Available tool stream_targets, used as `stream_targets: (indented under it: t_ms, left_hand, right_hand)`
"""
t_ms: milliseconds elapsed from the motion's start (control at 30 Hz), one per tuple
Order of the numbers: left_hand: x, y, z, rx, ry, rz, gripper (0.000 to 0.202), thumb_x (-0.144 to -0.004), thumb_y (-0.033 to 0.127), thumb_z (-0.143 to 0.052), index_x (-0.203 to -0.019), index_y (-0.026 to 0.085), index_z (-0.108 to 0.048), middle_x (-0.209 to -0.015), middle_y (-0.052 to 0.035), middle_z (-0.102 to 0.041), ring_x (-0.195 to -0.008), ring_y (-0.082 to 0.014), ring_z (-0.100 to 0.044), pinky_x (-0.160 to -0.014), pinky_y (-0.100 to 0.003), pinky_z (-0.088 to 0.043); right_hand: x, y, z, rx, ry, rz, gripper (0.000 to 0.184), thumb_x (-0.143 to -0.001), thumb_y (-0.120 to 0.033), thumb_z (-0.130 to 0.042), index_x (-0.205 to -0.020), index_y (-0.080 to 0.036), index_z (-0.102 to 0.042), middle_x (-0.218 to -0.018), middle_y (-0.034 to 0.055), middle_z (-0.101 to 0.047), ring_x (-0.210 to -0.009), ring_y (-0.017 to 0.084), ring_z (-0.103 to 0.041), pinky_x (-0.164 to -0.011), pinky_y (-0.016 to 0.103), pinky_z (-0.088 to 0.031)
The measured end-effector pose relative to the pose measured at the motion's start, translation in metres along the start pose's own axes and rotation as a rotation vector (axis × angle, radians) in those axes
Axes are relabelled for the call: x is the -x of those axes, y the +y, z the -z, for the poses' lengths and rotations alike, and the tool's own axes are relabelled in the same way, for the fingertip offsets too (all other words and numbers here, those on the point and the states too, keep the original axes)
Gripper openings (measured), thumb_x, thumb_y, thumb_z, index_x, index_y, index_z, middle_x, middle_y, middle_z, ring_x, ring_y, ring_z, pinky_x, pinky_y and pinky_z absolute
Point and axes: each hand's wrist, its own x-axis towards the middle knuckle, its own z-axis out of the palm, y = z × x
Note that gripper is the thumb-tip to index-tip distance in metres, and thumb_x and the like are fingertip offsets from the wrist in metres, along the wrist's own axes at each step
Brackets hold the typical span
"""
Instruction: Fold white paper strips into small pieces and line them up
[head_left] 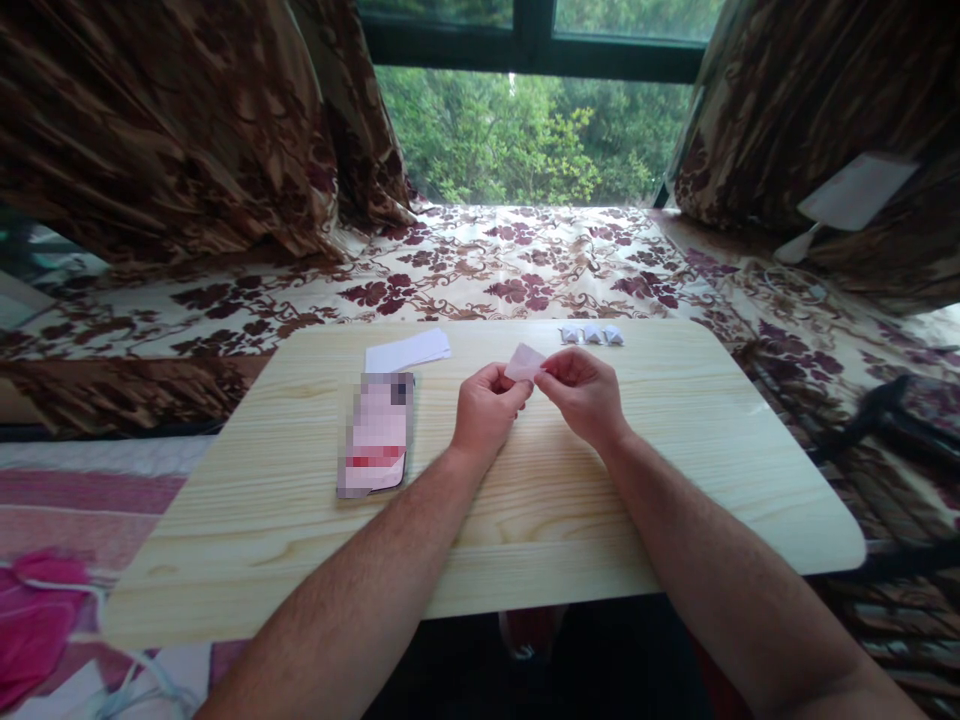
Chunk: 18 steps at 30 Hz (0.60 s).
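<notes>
A small white piece of paper [525, 361] is held up between my two hands, above the middle of the table. My left hand [484, 408] pinches its lower left side, with the fingers curled in. At its right edge, the thumb and fingertips of my right hand [589, 395] close on it. Beyond my right hand, three small folded white paper pieces [592, 335] stand in a row near the table's far edge. White paper strips [405, 351] lie stacked to the left of my hands. A phone [377, 435], partly blurred out, rests below the strips.
The light wood table [247, 480] has rounded corners. Behind it, a ledge with a floral cloth [525, 260] runs below the window. A white lamp-like object [859, 192] is at right, and a pink item with a pale cord [45, 620] lies at lower left.
</notes>
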Motion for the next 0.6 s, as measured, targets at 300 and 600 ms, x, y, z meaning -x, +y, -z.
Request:
stream_targets:
  t_ms: [300,600]
  left_hand:
    - [0.001,0.002,0.001,0.044,-0.033,0.034,0.025,-0.077,0.037,-0.071,-0.066,0.016,-0.067,-0.052,-0.0007,-0.058,-0.046,-0.0096,-0.048,-0.047,-0.023,-0.035]
    - [-0.001,0.006,-0.002,0.280,-0.044,0.183,0.012,-0.069,0.024,-0.071,-0.068,0.013,-0.066,-0.059,-0.0029,-0.063,-0.048,-0.0101,-0.054,-0.046,-0.022,-0.042]
  right_hand:
    - [0.005,-0.001,0.004,0.181,-0.052,0.075,0.005,-0.079,-0.027,-0.069,-0.079,-0.022,-0.067,-0.074,0.0008,-0.063,-0.067,0.015,-0.059,-0.063,0.029,-0.049]
    - [0.003,-0.012,0.008,0.278,-0.110,0.237,0.010,-0.080,-0.014,-0.063,-0.078,-0.020,-0.070,-0.080,0.0010,-0.060,-0.066,0.012,-0.055,-0.060,0.027,-0.043]
